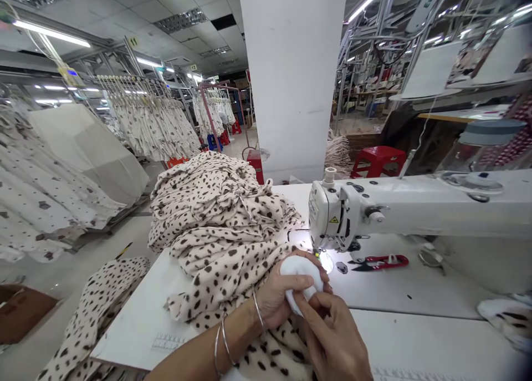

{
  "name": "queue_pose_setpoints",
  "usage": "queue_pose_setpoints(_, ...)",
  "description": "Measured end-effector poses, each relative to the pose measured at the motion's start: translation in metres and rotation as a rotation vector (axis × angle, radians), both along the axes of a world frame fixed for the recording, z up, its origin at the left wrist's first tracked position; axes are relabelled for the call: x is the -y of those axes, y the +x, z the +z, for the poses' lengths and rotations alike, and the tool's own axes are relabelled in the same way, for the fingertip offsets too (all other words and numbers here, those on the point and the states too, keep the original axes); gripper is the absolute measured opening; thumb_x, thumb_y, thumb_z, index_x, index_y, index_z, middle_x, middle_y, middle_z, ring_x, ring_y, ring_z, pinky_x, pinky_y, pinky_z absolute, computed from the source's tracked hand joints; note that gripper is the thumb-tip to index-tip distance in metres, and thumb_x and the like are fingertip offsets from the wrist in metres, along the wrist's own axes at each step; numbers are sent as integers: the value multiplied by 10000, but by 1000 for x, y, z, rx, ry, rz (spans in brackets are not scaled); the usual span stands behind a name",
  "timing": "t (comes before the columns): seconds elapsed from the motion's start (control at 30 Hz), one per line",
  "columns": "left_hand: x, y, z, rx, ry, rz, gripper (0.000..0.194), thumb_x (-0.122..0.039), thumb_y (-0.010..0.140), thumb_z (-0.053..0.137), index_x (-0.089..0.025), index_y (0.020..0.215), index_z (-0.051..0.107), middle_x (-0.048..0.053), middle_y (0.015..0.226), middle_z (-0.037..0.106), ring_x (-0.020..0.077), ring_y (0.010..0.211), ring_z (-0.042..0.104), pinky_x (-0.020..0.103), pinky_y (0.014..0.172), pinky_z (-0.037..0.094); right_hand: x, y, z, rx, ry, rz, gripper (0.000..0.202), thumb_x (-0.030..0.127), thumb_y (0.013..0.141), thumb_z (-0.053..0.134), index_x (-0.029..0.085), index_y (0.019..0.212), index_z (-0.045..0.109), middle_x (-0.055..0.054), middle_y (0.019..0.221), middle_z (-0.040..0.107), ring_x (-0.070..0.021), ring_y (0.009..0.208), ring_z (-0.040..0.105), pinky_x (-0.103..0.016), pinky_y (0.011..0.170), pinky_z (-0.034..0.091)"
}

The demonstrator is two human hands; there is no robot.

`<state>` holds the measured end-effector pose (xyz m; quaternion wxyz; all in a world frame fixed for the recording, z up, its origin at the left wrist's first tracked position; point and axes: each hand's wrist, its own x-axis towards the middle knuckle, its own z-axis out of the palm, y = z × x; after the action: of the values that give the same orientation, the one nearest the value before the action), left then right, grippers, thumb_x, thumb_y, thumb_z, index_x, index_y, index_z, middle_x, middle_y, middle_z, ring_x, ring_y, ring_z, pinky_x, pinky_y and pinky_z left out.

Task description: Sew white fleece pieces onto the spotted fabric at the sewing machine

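Observation:
In front of the sewing machine needle area, my left hand (277,295) is closed around a small white rounded fabric piece (296,265), its thumb lying across the front. My right hand (332,331) pinches the lower edge of the same piece between thumb and fingers; the fingertips are partly hidden. Spotted plush fabric (233,270), cream with dark brown marks, lies under and behind my left wrist and spreads across the table. Just beyond my fingers stands the white sewing machine (332,214), its lamp lighting the needle area, which my hands partly cover.
Red thread snips (382,262) and a small dark scrap (341,267) lie on the machine bed. A spotted white bundle (509,317) sits at the right edge. Behind are a white pillar (295,81), a red stool (380,159) and hanging garments (145,120). A cardboard box (25,314) is on the floor.

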<state>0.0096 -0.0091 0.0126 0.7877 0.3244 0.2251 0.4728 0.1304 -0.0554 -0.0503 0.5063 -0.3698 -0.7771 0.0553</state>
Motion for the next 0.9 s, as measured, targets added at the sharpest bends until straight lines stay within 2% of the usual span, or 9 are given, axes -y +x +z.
queue_pose_setpoints(0.07,-2,0,0,26,-11,26,251,-165,680,752,-125,897,632,67,827,646,196,773,660,308,737,535,3,2,7,-65,-30,51,504,85,872,533,256,1345,557,-94,959,545,-171,829,603,-281,700,566)
queue_pose_setpoints(0.13,-5,-2,2,75,-26,57,223,-169,709,728,-130,906,632,59,830,649,199,779,665,334,768,540,7,7,14,-237,-139,25,387,144,880,565,264,1244,621,-96,1010,568,-189,899,613,-298,747,564)
queue_pose_setpoints(0.23,-8,-6,6,121,-57,95,233,-184,740,713,-133,952,632,75,877,677,249,861,687,362,781,544,9,18,20,-565,-502,-78,212,346,879,619,245,1058,671,-72,952,643,-195,838,644,-287,710,574)
queue_pose_setpoints(0.33,-8,-8,9,136,-73,94,243,-188,755,716,-129,978,640,102,944,709,299,983,686,402,868,530,6,23,30,-753,-891,-44,387,532,826,639,204,1027,675,-66,886,687,-200,742,651,-296,648,578)
queue_pose_setpoints(0.4,-7,-8,9,132,-60,66,249,-193,768,713,-124,998,647,120,1004,717,316,1062,664,424,928,507,3,18,40,-814,-1023,27,478,598,790,644,176,1011,682,-63,844,681,-199,739,633,-277,603,551)
queue_pose_setpoints(0.5,-5,-6,7,86,-1,18,273,-211,792,702,-114,1041,647,150,1083,710,315,1102,645,414,955,489,1,6,54,-832,-1087,82,493,612,741,688,161,940,693,-26,703,628,-163,675,572,-234,550,479)
queue_pose_setpoints(0.57,-5,-7,5,46,36,-8,296,-226,809,693,-109,1075,640,167,1109,704,300,1063,662,404,948,489,-1,0,56,-804,-1092,88,470,593,707,726,163,894,697,-3,647,601,-136,616,524,-229,549,451)
queue_pose_setpoints(0.77,-5,-8,5,23,43,-25,319,-231,821,698,-101,1103,624,186,1092,710,326,1094,656,432,946,497,-10,3,35,-744,-1046,112,363,501,688,768,173,835,713,11,623,602,-131,578,523,-233,533,428)
queue_pose_setpoints(0.9,-4,-6,6,6,-19,14,288,-239,804,722,-98,1043,644,172,1035,726,324,1047,682,415,908,529,-15,3,29,-758,-1040,119,417,479,675,786,175,951,714,-33,794,697,-177,715,614,-252,633,494)
